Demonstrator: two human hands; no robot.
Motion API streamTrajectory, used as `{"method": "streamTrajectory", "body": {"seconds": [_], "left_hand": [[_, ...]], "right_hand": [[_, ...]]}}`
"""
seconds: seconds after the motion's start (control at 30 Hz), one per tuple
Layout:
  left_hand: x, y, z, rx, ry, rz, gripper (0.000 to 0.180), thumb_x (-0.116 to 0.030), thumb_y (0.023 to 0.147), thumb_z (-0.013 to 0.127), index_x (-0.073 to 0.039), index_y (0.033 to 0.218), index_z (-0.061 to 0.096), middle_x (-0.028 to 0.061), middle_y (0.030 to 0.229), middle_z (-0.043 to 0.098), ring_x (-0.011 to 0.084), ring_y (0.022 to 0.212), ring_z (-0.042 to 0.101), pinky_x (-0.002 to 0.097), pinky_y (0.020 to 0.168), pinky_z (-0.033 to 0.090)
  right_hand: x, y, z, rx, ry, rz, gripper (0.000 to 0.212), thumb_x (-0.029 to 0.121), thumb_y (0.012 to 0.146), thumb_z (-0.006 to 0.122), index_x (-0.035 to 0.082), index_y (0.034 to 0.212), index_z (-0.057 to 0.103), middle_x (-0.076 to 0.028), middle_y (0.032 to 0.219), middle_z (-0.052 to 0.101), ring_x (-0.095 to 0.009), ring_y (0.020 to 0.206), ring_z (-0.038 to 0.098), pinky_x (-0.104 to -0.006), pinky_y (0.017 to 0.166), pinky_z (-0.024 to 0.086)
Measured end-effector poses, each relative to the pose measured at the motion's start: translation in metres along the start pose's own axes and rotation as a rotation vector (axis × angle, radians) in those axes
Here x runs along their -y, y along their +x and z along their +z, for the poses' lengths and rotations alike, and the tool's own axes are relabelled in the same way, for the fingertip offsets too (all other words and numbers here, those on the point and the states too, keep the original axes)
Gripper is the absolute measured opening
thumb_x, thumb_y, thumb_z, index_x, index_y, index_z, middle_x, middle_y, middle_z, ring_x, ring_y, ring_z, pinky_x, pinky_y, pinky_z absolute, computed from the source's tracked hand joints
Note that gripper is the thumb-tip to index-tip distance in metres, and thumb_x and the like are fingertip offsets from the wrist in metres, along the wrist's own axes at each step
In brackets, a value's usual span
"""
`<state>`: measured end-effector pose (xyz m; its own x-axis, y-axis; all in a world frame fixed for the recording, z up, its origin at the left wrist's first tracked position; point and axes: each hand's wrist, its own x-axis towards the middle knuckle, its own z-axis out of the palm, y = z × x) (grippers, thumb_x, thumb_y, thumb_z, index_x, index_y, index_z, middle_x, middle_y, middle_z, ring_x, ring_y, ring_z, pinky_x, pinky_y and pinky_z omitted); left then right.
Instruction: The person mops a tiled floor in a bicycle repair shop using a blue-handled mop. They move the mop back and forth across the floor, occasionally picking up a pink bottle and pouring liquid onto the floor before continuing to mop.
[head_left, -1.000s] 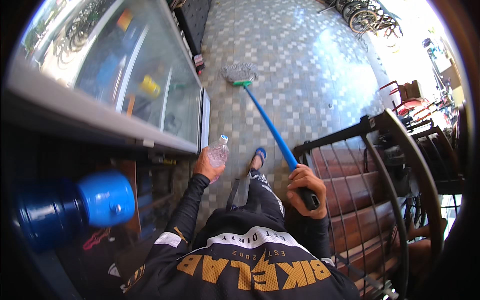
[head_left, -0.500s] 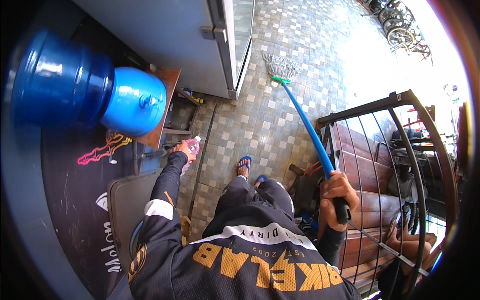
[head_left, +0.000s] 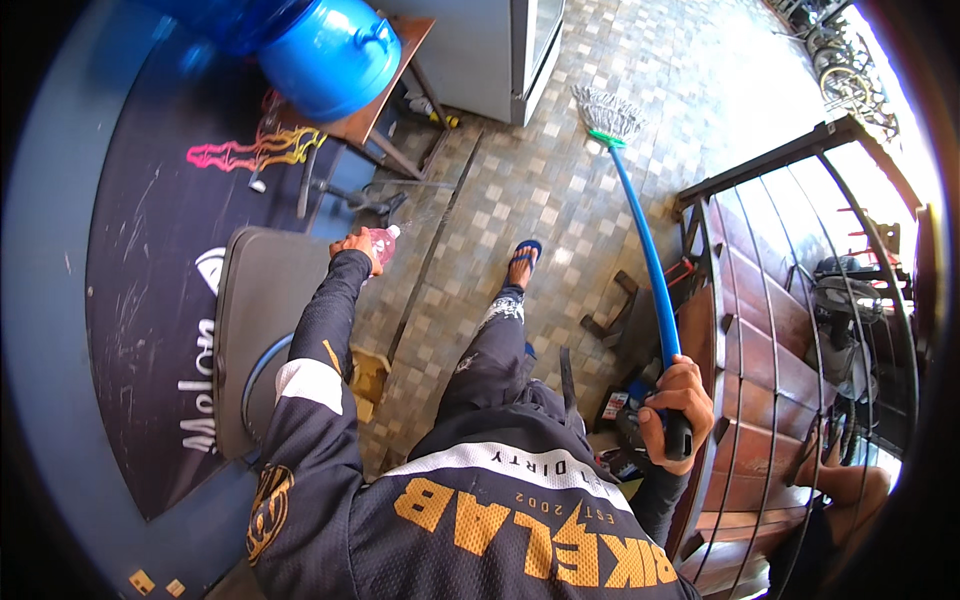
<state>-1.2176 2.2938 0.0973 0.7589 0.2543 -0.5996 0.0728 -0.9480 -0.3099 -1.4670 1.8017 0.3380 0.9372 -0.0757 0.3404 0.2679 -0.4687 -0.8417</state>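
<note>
My left hand [head_left: 355,250] is closed around a clear plastic bottle [head_left: 381,244] of pink liquid, tilted with its white cap pointing away from me. Faint droplets show in the air by the cap. On the other side, my right hand [head_left: 680,408] grips the black end of a mop [head_left: 643,225] with a long blue handle. Its grey-white strings [head_left: 608,112] spread over the tiled floor [head_left: 480,260] ahead, below a green clamp.
A blue water dispenser [head_left: 335,60] stands on a wooden table [head_left: 405,85] at the left, near a grey cabinet [head_left: 470,65]. A dark folded panel [head_left: 262,300] leans by the left wall. Rightward is a wooden bench [head_left: 750,400] behind metal bars, with another person's leg [head_left: 850,485]. Bicycles [head_left: 845,85] stand far right.
I have stepped forward, so the dispenser and table have shifted up in view. The bottle is still in my left hand and the mop in my right; droplets now show by the cap.
</note>
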Motion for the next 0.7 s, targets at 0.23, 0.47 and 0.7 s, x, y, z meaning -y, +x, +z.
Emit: {"method": "streamTrajectory", "body": {"seconds": [0.23,0.47,0.7], "left_hand": [[0.072,-0.078,0.096,0.107,0.047,-0.004,0.105,-0.034,0.057,0.09,-0.01,0.148,0.042,0.0152,0.128,0.068,0.0292,0.121,0.066,0.0438,0.103,0.048],[-0.007,-0.117,0.167,0.065,-0.076,0.285,0.09,-0.041,0.058,0.088,-0.009,0.134,0.052,0.0191,0.122,0.07,0.0361,0.115,0.068,0.0528,0.102,0.046],[-0.106,-0.151,0.182,0.129,-0.033,0.561,0.096,-0.032,0.062,0.087,-0.011,0.145,0.044,0.0165,0.131,0.066,0.0307,0.122,0.065,0.0469,0.103,0.046]], "right_hand": [[0.043,-0.093,0.005,-0.023,0.015,0.023,0.017,0.013,0.067,0.079,0.007,0.078,0.067,-0.006,0.072,0.056,-0.024,0.074,0.058,-0.0497,0.101,0.045],[0.097,-0.144,0.036,-0.092,0.093,0.023,0.02,0.017,0.067,0.08,0.006,0.077,0.066,-0.006,0.069,0.055,-0.023,0.072,0.057,-0.0498,0.099,0.045],[0.125,-0.174,0.112,-0.068,0.028,-0.01,0.018,0.014,0.067,0.078,0.007,0.077,0.065,-0.006,0.071,0.058,-0.026,0.072,0.059,-0.0488,0.098,0.047]]}}
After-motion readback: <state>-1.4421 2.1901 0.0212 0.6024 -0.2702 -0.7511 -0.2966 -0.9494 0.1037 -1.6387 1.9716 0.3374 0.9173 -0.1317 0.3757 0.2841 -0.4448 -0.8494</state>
